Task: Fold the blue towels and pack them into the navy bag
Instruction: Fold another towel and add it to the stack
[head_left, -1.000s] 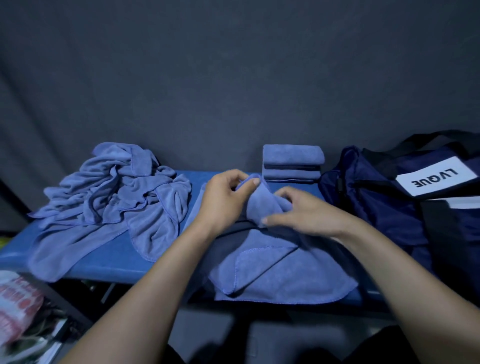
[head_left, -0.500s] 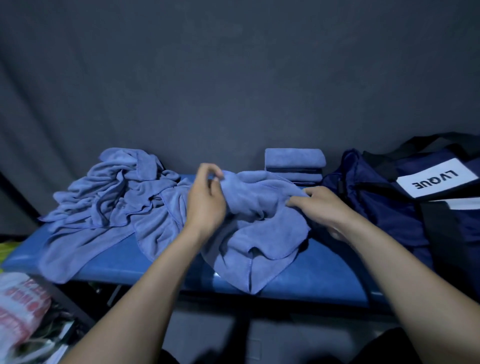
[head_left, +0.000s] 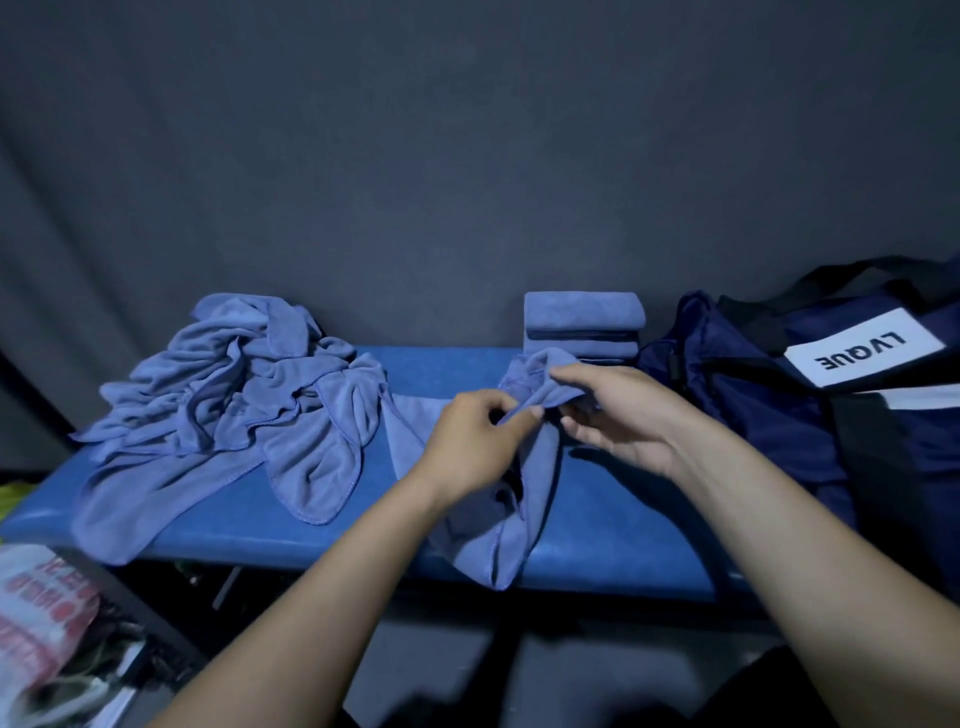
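One blue towel (head_left: 530, 488) hangs bunched over the middle of the blue bench (head_left: 457, 366), its lower end draping past the front edge. My left hand (head_left: 475, 447) pinches its edge between thumb and fingers. My right hand (head_left: 621, 415) grips the towel's upper corner just to the right. A heap of unfolded blue towels (head_left: 239, 400) lies on the bench's left half. A stack of folded towels (head_left: 584, 325) stands at the back behind my hands. The navy bag (head_left: 769, 395) with a white label sits at the right end.
A dark grey curtain (head_left: 467, 156) hangs close behind the bench. A white and red plastic bag (head_left: 36, 618) and clutter lie on the floor at lower left. Bare bench surface shows between the towel and the bag (head_left: 613, 525).
The towel went from lying spread flat to lifted and bunched. My hands have shifted right along its edge and now hold one corner close together.
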